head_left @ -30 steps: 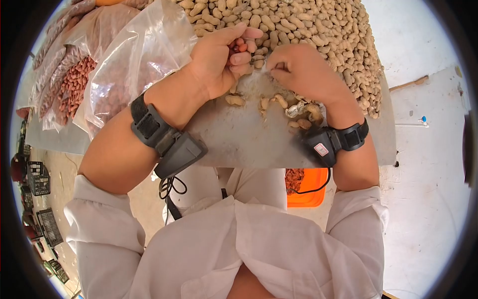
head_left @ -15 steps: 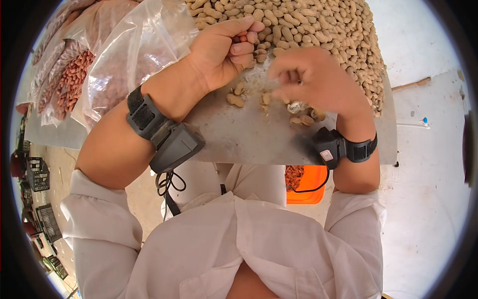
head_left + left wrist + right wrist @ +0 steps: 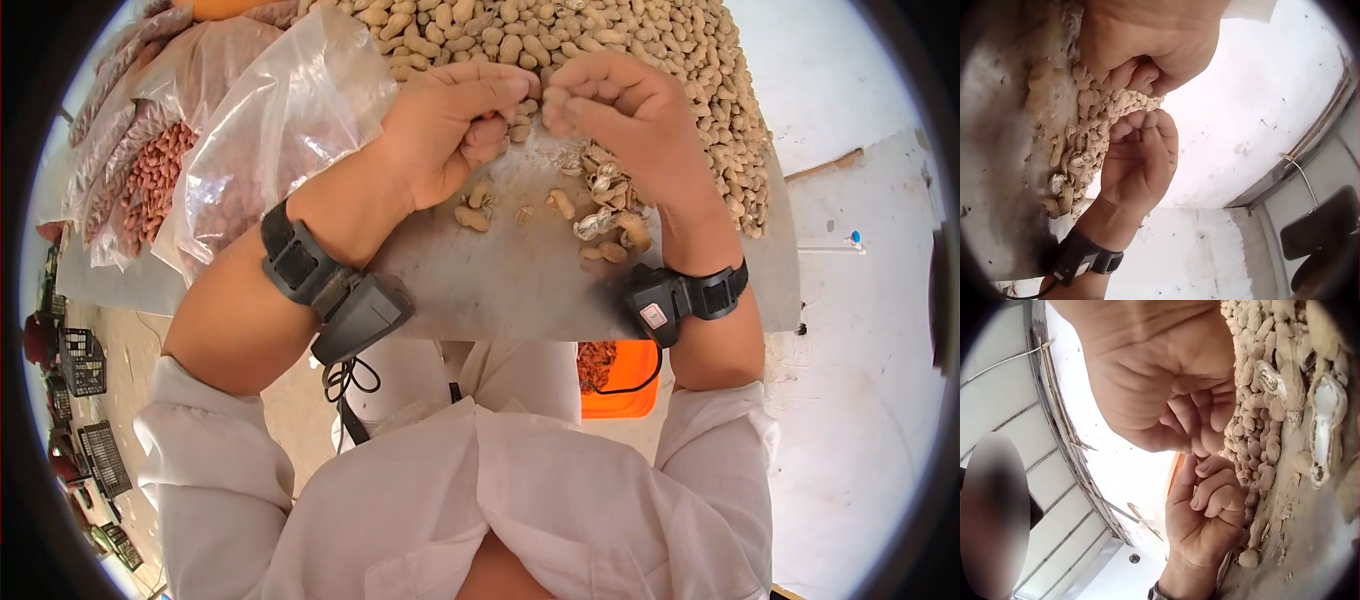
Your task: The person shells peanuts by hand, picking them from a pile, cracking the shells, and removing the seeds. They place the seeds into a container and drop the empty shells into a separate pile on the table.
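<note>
In the head view the left hand [image 3: 445, 125] is curled round red peanut kernels [image 3: 487, 116], mostly hidden by its fingers. Its thumb and forefinger meet at the tips. Facing it, the right hand [image 3: 635, 120] has thumb and fingers bent together on what looks like a small peanut [image 3: 1150, 119], largely covered. Both hands' fingertips almost touch, as the right wrist view also shows with the right hand [image 3: 1166, 387] above the left hand [image 3: 1207, 512]. Behind them lies a heap of unshelled peanuts [image 3: 600, 30]. Broken shells [image 3: 605, 180] lie below the right hand.
Clear plastic bags [image 3: 285, 110] of red kernels stand at the left of the grey tabletop [image 3: 480, 290]. An orange container [image 3: 625, 385] with reddish contents is below its front edge. Black crates [image 3: 82, 360] are on the floor at far left.
The right hand has moved up and towards the left hand's fingertips, uncovering more shells. The left thumb and forefinger have closed over the kernels, which show less.
</note>
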Available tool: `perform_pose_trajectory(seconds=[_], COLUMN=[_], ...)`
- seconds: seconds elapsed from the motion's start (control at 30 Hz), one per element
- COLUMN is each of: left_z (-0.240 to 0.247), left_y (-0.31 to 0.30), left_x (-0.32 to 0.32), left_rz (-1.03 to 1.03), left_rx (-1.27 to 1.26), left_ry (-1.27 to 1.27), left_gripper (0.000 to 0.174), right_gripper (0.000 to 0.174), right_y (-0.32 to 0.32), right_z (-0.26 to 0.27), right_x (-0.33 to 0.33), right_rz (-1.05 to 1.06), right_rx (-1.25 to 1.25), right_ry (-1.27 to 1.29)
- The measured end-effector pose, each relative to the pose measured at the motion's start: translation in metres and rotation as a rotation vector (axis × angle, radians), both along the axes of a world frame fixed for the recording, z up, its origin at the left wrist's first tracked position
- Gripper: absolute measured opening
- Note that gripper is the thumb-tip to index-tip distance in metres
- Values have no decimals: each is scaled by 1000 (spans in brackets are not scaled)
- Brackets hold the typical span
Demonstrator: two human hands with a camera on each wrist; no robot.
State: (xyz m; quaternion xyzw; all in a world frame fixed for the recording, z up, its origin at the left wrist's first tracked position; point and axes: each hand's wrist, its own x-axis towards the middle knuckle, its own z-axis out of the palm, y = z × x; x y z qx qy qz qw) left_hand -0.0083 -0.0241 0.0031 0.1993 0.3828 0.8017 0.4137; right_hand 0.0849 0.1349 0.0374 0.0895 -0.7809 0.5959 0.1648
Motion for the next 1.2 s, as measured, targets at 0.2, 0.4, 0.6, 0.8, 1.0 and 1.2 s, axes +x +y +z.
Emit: perform_pose_trajectory(seconds=[0.2, 0.4, 0.6, 0.8, 1.0, 1.2], left_z=[8, 5, 5, 2, 6, 9], left_y=[2, 2, 1, 2, 0, -3], left_x=[12, 10, 10, 10, 13, 18], left_rz=[169, 246, 254, 264, 299, 340], left_rx=[-79, -89, -88, -79, -135, -165], left_ry=[247, 405, 413, 443, 538, 616], left_gripper=[18, 14, 11, 16, 22, 20], right_gripper=[16, 16, 16, 14, 14, 14], right_y=[1, -2, -6, -13, -14, -18], right_z=[-1, -4, -3, -1, -1, -1], right_x=[-4, -4, -2, 0, 0, 3], right_rz=[-58, -84, -96, -126, -146, -221], right_rx=[-40, -50, -44, 30, 46, 135], right_ry=[-16, -16, 19, 54, 50, 59])
